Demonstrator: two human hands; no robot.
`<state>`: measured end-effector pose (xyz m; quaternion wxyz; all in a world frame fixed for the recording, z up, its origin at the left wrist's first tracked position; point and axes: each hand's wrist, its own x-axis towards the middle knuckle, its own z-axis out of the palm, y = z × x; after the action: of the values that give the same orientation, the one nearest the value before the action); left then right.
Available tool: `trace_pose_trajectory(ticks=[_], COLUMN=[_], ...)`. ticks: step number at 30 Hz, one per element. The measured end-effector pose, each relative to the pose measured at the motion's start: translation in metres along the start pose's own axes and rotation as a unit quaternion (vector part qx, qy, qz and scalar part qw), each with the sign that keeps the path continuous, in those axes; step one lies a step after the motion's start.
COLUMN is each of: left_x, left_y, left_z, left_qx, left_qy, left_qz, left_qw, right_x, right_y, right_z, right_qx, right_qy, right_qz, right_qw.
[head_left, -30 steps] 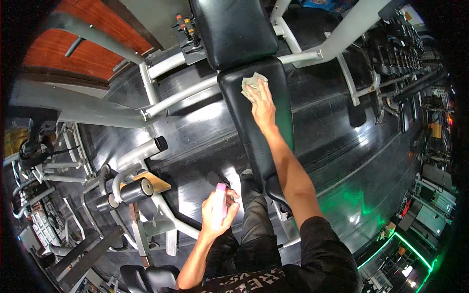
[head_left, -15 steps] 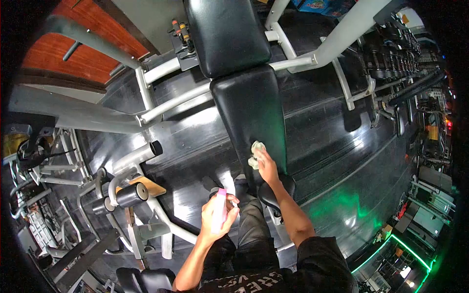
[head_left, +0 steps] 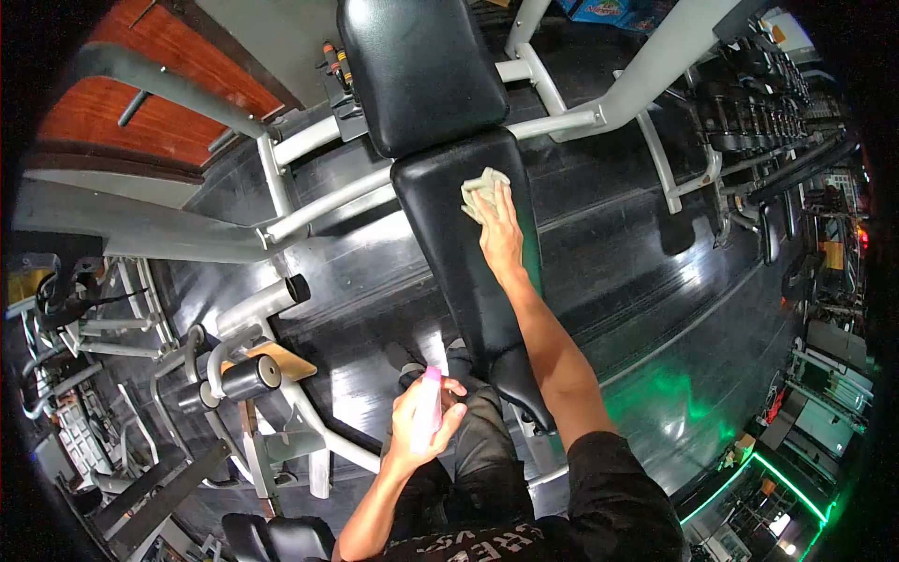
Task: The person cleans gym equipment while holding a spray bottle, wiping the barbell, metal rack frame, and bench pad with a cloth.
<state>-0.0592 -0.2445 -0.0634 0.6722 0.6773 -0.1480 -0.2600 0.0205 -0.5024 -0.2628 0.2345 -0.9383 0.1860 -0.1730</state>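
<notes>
My right hand presses a crumpled pale cloth against the upper part of the black padded bench seat. Its fingers lie over the cloth. Closer to my body, my left hand is wrapped around a pink-and-white bottle, held upright in front of my legs and apart from the bench. Part of the bottle is hidden by the palm and thumb. The bench's backrest pad rises beyond the seat, and a smaller pad sits at its near end.
Light metal frame bars run out from both sides of the bench. A machine with roller pads stands at the left. A dumbbell rack is at the far right. Hand grips hang beside the backrest.
My right hand has slid the cloth up the seat, from near its lower end towards the backrest, and the arm has stretched out. My left hand still holds the bottle in nearly the same place.
</notes>
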Motion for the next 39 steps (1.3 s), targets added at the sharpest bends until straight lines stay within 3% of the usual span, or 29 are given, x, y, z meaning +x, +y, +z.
trace_pose_trajectory(ticks=[8,11,14,15,17,19,21,23,28,32,35,38,39], left_x=[0.005,0.011,0.012,0.012,0.013,0.013,0.013,0.013,0.017,0.022,0.025,0.028,0.029], left_y=[0.000,0.002,0.001,0.001,0.004,0.005,0.005,0.003,-0.002,0.002,0.000,-0.003,-0.003], left_z=[0.005,0.006,0.008,0.009,0.011,0.013,0.018,0.025,0.038,0.047,0.048,0.048,0.047], left_qx=[0.043,0.050,0.041,0.039,0.041,0.045,0.051,0.040,0.040,0.045,0.027,0.042,0.059], left_qy=[-0.036,-0.035,-0.031,-0.022,-0.028,-0.034,-0.029,-0.025,-0.035,-0.053,-0.053,-0.058,-0.058], left_qz=[-0.026,0.012,0.030,0.042,0.026,0.008,-0.010,-0.016,-0.015,-0.007,-0.025,-0.019,-0.008], left_qw=[0.998,0.998,0.998,0.998,0.998,0.998,0.998,0.999,0.999,0.998,0.998,0.997,0.997], right_x=[-0.185,-0.195,-0.163,-0.145,-0.096,-0.036,0.018,0.042,0.017,-0.073,-0.152,-0.178,-0.178], right_y=[0.049,0.064,0.061,0.059,0.058,0.053,0.037,0.041,0.040,0.066,0.092,0.108,0.119], right_z=[-0.003,-0.011,-0.028,-0.033,-0.037,-0.039,-0.045,-0.021,-0.009,-0.009,-0.010,-0.026,-0.028], right_qx=[0.077,0.124,0.236,0.187,0.198,0.213,0.191,0.080,0.019,0.032,0.061,0.076,0.143], right_qy=[-0.097,-0.163,-0.091,-0.063,0.028,0.114,0.071,-0.019,0.031,-0.010,-0.068,-0.092,-0.085], right_qz=[0.086,0.151,0.246,0.255,0.195,0.065,0.035,-0.004,-0.007,0.026,0.113,0.152,0.162], right_qw=[0.989,0.967,0.936,0.947,0.960,0.968,0.978,0.997,0.999,0.999,0.989,0.981,0.973])
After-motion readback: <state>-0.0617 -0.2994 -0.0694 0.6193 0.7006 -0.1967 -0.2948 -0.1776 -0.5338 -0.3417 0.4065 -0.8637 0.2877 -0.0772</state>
